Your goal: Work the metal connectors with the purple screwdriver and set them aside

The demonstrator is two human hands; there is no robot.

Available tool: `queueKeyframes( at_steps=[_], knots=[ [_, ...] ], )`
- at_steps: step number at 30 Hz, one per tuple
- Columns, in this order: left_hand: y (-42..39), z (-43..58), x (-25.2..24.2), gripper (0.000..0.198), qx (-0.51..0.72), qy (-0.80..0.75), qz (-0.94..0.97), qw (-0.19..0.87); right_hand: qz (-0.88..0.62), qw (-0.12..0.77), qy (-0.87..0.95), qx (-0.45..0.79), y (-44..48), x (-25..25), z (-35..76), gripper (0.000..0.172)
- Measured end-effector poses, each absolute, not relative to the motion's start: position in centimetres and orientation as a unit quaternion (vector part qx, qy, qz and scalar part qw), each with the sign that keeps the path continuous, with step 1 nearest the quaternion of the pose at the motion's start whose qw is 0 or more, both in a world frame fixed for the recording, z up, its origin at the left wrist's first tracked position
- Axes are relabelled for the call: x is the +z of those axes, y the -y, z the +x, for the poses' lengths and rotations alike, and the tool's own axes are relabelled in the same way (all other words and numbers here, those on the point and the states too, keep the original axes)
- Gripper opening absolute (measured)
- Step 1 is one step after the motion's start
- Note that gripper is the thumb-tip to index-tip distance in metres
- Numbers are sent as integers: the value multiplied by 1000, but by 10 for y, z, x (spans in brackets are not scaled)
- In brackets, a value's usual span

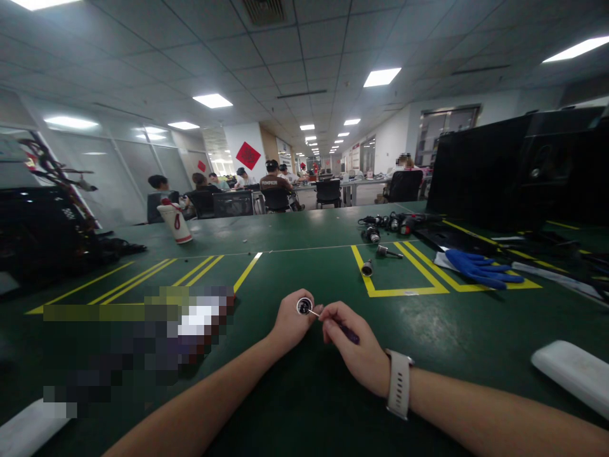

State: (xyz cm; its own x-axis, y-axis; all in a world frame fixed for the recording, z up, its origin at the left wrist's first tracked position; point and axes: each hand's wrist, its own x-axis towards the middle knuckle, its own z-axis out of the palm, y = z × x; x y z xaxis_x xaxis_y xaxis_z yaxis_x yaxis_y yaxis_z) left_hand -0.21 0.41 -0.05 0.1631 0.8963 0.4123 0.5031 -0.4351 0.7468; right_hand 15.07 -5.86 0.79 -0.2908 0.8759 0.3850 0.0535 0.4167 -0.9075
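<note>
Purple-handled tool (351, 334) (thin-shafted) points at a round, pale-rimmed part (304, 306).

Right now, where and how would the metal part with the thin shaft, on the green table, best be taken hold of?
Likely by the thick left end of the metal part, pinched from above and the near side: it lies on its side, thin shaft pointing right. The right hand holds a purple-handled tool.
</note>
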Motion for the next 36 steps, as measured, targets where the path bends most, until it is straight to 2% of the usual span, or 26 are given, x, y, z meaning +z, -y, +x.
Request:
queueKeyframes(
  at_steps=[8, 13, 18, 26, 36],
  knots=[
    [-3, -3, -2, 14, 450, -473, 724, 223, -339, 523, 657, 424, 60, 10, 155, 11],
    [-5, -3, -3, 16, 456, -470, 723, 221, -357, 541, 672, 357, 59, 14, 155, 14],
    [0, 0, -2, 14, 445, -454, 734, 239, -389, 535, 683, 310, 57, 14, 153, 15],
    [14, 11, -5, 14, 420, -425, 739, 312, -375, 533, 689, 316, 58, 13, 154, 14],
    [6, 7, -1, 20, 490, -470, 672, 295, -333, 505, 746, 277, 66, 17, 154, 14]
  ],
)
